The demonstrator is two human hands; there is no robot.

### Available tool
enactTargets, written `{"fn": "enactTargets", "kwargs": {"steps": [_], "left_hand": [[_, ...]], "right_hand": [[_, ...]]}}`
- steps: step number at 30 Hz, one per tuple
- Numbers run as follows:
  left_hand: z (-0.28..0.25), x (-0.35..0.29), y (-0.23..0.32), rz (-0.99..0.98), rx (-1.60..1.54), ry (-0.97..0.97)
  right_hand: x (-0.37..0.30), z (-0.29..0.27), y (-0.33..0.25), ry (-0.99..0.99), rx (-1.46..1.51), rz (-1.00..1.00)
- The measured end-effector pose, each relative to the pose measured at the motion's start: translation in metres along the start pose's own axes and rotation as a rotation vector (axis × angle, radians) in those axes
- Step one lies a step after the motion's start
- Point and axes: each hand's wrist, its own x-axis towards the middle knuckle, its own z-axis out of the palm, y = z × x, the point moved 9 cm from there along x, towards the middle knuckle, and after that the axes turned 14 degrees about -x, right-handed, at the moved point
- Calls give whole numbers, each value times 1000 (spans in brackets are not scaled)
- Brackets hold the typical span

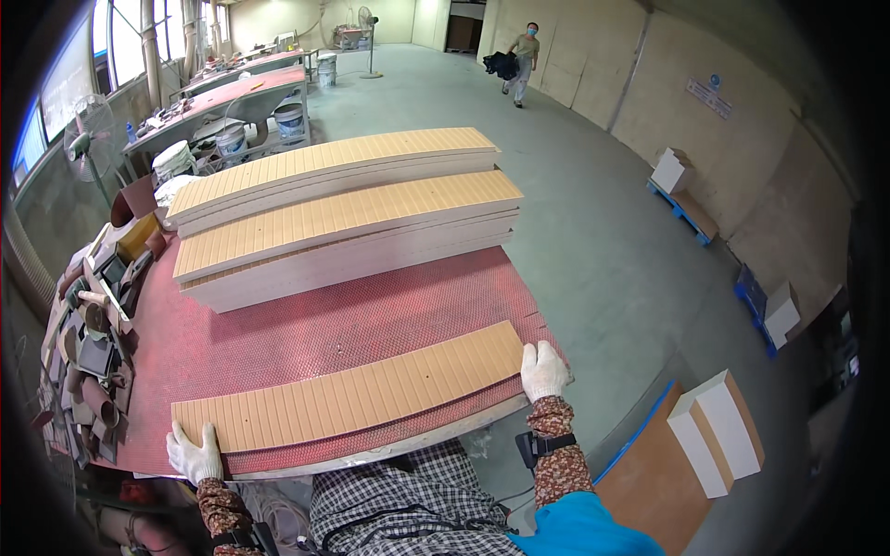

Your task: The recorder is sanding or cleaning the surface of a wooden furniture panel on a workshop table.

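A long tan board (348, 394) with crosswise grooves lies near the front edge of the red, textured tabletop (334, 324). My left hand (195, 452), in a white knit glove, holds the board's left end, fingers apart at its near corner. At the opposite end my right hand (544, 371), gloved alike, is closed round the board's right edge; its fingertips are partly hidden. Farther back on the table stand two stacks of similar boards, a nearer stack (352, 264) and a farther stack (338, 176), grooved faces up and pale edges showing.
Sanding blocks and abrasive rolls (97, 361) crowd the table's left side. On the right, a brown sheet on a pallet (640, 473) bears white-edged pieces (714, 431). Blue pallets (681, 211) stand along the wall. A person (524, 65) carrying something dark walks at the back.
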Motion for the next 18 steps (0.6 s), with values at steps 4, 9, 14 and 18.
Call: {"fn": "enactTargets", "kwargs": {"steps": [4,9,14,18], "left_hand": [[-1,-1,2,-5,0,-15],[0,0,1,-14,2,-25],[-1,-1,1,-11,-8,-3],[0,-1,1,6,-24,2]], "right_hand": [[1,3,1,-24,-17,3],[0,3,1,-9,-15,3],[0,6,3,-9,-30,0],[1,7,4,-8,-42,-5]]}}
